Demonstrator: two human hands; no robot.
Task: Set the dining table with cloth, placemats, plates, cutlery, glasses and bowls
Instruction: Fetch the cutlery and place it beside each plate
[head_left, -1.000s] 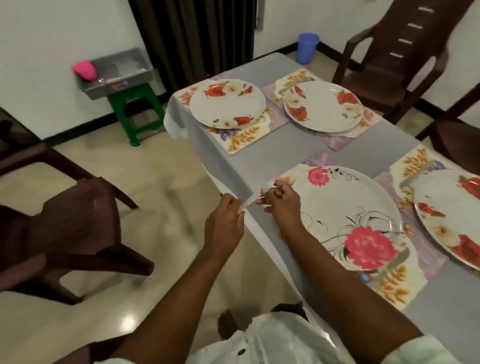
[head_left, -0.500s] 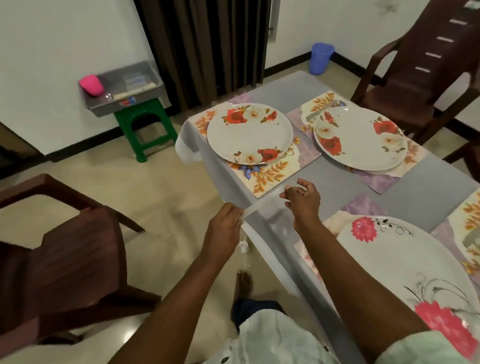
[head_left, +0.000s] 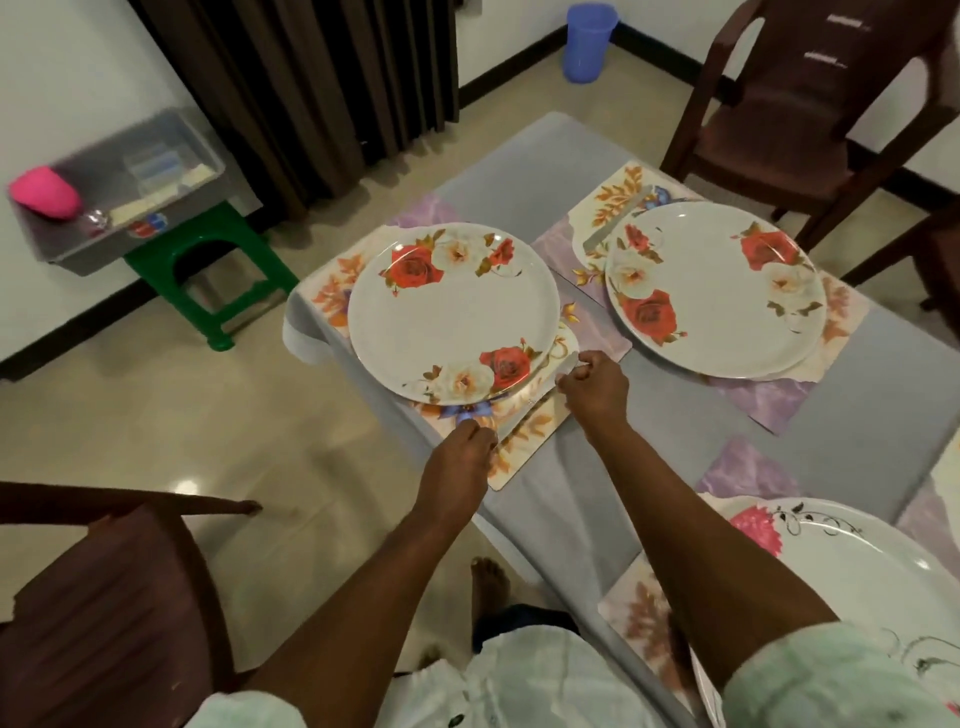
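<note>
A grey cloth (head_left: 519, 182) covers the table. On it lies a floral placemat (head_left: 524, 441) with a rose-patterned plate (head_left: 452, 317). Both my hands hold a pale knife (head_left: 530, 405) low over that placemat, just beside the plate's near rim. My left hand (head_left: 462, 457) pinches the near end, my right hand (head_left: 592, 389) the far end. A second rose plate (head_left: 717, 291) sits on its own placemat (head_left: 769, 400) to the right, with a similar knife (head_left: 613, 218) beside it. A pink-flower plate (head_left: 857, 587) shows at the lower right.
A grey bin (head_left: 119, 197) with a pink cup (head_left: 44, 192) rests on a green stool (head_left: 218, 275) by the wall. Brown chairs stand at the lower left (head_left: 104, 597) and upper right (head_left: 810, 104). A blue cup (head_left: 589, 41) stands on the floor.
My view and both hands have shifted from the pink-flower plate to the far-left setting. The knife has come down onto that placemat beside the rose plate.
</note>
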